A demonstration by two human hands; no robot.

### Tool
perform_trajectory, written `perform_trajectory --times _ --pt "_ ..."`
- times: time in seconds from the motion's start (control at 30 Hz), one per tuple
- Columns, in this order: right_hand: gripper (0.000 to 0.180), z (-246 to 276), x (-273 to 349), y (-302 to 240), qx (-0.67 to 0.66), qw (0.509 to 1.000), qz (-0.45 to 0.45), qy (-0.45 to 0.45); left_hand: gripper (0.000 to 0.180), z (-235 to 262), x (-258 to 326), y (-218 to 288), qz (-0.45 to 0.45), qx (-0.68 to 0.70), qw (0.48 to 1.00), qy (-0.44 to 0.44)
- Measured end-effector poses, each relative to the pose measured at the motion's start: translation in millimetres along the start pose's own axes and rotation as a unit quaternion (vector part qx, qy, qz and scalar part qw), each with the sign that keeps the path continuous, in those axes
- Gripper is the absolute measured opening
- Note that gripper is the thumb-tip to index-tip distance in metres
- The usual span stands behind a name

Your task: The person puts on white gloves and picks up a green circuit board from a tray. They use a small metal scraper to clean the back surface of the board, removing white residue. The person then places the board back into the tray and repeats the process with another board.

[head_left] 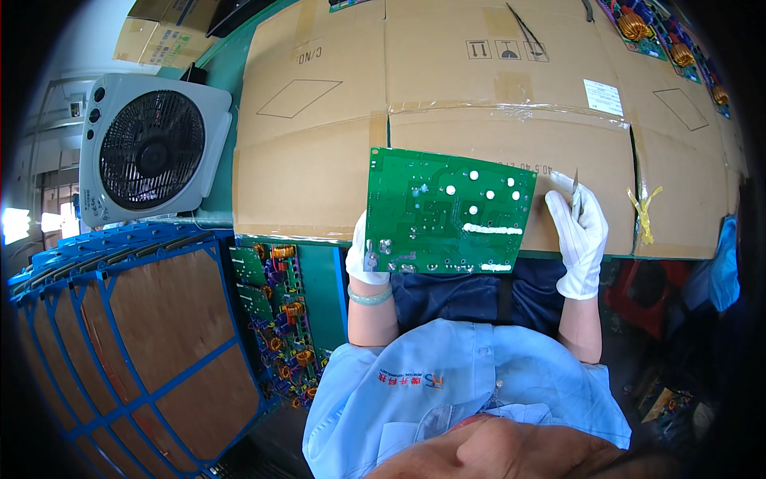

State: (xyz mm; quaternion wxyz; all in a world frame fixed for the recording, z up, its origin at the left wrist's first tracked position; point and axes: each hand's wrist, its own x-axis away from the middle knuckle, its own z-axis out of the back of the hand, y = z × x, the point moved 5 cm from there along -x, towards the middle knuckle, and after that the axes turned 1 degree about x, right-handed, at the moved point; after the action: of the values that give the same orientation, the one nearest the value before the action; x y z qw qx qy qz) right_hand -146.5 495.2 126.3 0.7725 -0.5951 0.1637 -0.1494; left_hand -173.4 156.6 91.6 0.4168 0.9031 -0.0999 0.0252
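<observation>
A green circuit board (pixel 439 215) is tilted up in front of me, with round white dabs and two white strips of paste on its face. My left hand (pixel 358 259), in a white glove, grips the board's left edge; its fingers are partly hidden behind it. To the right of the board, apart from it, is my gloved right hand (pixel 579 235). It is closed on a slim pointed metal tool (pixel 575 197) that looks like tweezers, its tip pointing away from me.
Flattened cardboard (pixel 311 168) covers the bench. Dark tweezers (pixel 527 33) lie at its far side, and a yellow tie (pixel 645 214) at right. A box fan (pixel 155 148) stands left, above a blue-framed rack (pixel 159 319). Boards with copper coils (pixel 291 310) sit beside me.
</observation>
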Motion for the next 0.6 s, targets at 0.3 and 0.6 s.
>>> perform_trajectory --times 0.3,0.6 --pt "0.026 3 -1 -7 -0.001 1.0 0.0 -0.003 0.039 38 1 -11 -0.012 0.118 0.993 -0.011" --pt "0.02 -6 15 -30 -0.1 0.979 -0.151 -0.091 0.041 37 -6 -8 -0.041 0.085 0.99 -0.101"
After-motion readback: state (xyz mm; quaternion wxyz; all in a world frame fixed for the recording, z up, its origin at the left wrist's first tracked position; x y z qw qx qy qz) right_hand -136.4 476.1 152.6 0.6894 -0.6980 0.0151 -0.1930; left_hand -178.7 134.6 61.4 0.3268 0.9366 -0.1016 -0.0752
